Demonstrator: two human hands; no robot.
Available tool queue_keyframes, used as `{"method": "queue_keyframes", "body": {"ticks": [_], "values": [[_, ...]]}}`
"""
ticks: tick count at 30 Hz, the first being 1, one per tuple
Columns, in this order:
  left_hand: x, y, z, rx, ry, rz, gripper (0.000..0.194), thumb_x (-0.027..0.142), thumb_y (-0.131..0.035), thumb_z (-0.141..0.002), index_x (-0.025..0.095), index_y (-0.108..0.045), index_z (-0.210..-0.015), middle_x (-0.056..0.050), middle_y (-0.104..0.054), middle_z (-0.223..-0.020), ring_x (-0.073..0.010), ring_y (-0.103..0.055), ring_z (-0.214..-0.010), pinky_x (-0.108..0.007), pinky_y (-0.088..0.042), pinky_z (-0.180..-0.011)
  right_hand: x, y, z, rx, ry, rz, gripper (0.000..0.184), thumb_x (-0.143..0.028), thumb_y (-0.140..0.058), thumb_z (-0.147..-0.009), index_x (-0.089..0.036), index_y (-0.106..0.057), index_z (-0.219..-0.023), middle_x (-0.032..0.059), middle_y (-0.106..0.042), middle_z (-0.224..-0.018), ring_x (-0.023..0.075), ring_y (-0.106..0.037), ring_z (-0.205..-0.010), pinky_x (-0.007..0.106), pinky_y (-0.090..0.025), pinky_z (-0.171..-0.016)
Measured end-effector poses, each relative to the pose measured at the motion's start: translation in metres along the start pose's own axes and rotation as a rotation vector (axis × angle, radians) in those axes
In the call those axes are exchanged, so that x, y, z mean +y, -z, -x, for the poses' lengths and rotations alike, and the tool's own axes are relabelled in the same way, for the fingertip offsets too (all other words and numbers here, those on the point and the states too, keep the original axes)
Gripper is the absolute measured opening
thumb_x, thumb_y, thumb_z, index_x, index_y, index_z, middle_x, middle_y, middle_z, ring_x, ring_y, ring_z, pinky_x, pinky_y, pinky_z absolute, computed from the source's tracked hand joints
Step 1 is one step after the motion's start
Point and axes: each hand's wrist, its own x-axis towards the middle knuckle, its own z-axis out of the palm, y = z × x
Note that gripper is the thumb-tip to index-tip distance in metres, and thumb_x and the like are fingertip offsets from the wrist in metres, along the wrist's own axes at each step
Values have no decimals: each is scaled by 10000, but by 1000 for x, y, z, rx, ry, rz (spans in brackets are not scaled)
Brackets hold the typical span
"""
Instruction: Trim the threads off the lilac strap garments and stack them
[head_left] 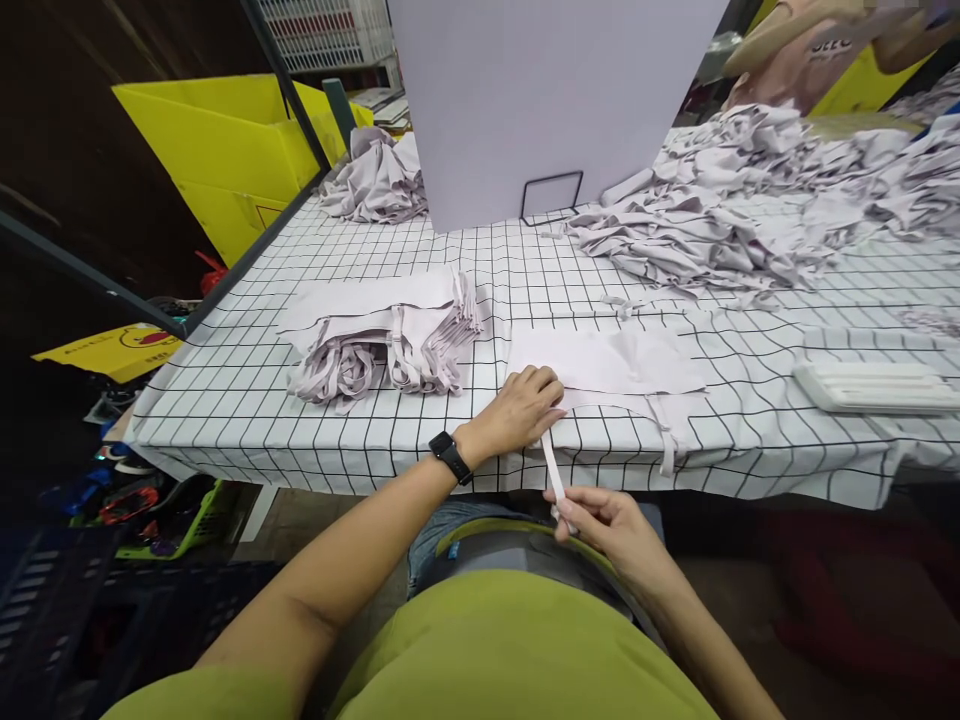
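A flat pale lilac fabric piece [600, 362] lies on the table in front of me, with a strap [552, 465] running from its left end toward my body. My left hand [525, 405], a black watch on its wrist, is closed over that left end, fingers curled and pressed together where the strap begins. Below the table edge, my right hand [600, 520] pinches the lower part of the strap, which is pulled straight between both hands. Another strap [667, 440] hangs loosely from the fabric's right side. Left of my hands is a stack of similar folded pieces [390, 320] with bundled straps.
A checked cloth [247, 400] covers the table. Heaped fabric [697, 230] fills the back right, and a smaller pile [379, 175] sits back left. A tall pale board [540, 100] stands behind. White flat items [877, 385] lie right. Another person [817, 55] is at upper right.
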Motion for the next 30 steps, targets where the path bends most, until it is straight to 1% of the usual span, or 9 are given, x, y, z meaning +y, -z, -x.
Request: {"method": "queue_keyframes", "body": {"ticks": [3, 6, 12, 16, 19, 21, 24, 27, 30], "values": [[0, 0, 0, 0, 3, -1, 142, 313, -482, -1038, 186, -534, -1003, -99, -559, -1152, -241, -499, -1008, -385, -456, -889, -9, 14, 27, -36, -16, 151, 466, -633, -716, -814, -178, -772, -730, 68, -721, -640, 191, -618, -632, 310, -486, -643], [-2, -1, -1, 1, -5, 1, 142, 311, -475, -1041, 186, -528, -997, -98, -561, -1147, -237, -496, -1001, -383, -454, -888, -18, 29, 50, -38, -13, 300, 492, -650, -662, -844, -190, -797, -733, 65, -714, -622, 196, -611, -601, 305, -480, -602], [-2, -2, 0, 11, -19, 9, 131, 295, -482, -1037, 187, -516, -971, -97, -563, -1129, -237, -492, -994, -377, -450, -894, -26, 49, 77, 24, -71, 306, 486, -642, -655, -858, -199, -807, -729, 83, -738, -652, 210, -637, -605, 306, -507, -597], [-4, -2, 0, 18, -17, 33, 96, 269, -494, -1024, 190, -513, -973, -96, -563, -1133, -236, -492, -996, -379, -451, -893, -28, 54, 91, 21, -83, 262, 468, -605, -684, -864, -207, -806, -1079, 96, -779, -766, 260, -702, -777, 356, -554, -757], [-6, -2, -2, 2, -14, 36, 79, 251, -511, -1010, 181, -528, -978, -106, -572, -1122, -244, -503, -1005, -394, -456, -900, -29, 54, 98, 127, -114, 172, 590, -592, -701, -865, -228, -654, -1327, 71, -775, -761, 191, -618, -612, 304, -505, -599], [0, 0, -2, 19, -18, 46, 58, 207, -508, -997, 169, -546, -974, -118, -582, -1120, -248, -514, -1002, -400, -459, -885, -32, 51, 96, 184, -140, 53, 521, -615, -730, -827, -221, -681, -1164, 53, -739, -689, 134, -474, -486, 261, -402, -484], [23, 11, 3, 175, -71, 202, 88, 162, -494, -986, 173, -577, -958, -114, -609, -1131, -242, -538, -1035, -400, -462, -891, -42, 44, 81, 239, -148, -159, 467, -606, -837, -713, -188, -685, -854, 72, -726, -700, 86, -359, -479, 235, -322, -464], [55, 30, 15, 280, -207, 446, 50, 190, -564, -964, 191, -612, -949, -82, -645, -1079, -223, -561, -1053, -392, -456, -943, -54, 38, 61, 321, -155, -348, 479, -514, -942, -611, -159, -737, -860, 68, -718, -736, 45, -296, -492, 200, -280, -472], [76, 43, 25, 216, -315, 450, 95, 142, -595, -918, 190, -645, -983, -79, -662, -1085, -227, -562, -1067, -397, -432, -951, -61, 34, 46, 295, -198, -473, 508, -472, -993, -526, -129, -773, -830, -25, -551, -563, 13, -221, -463, 178, -189, -442]]}}
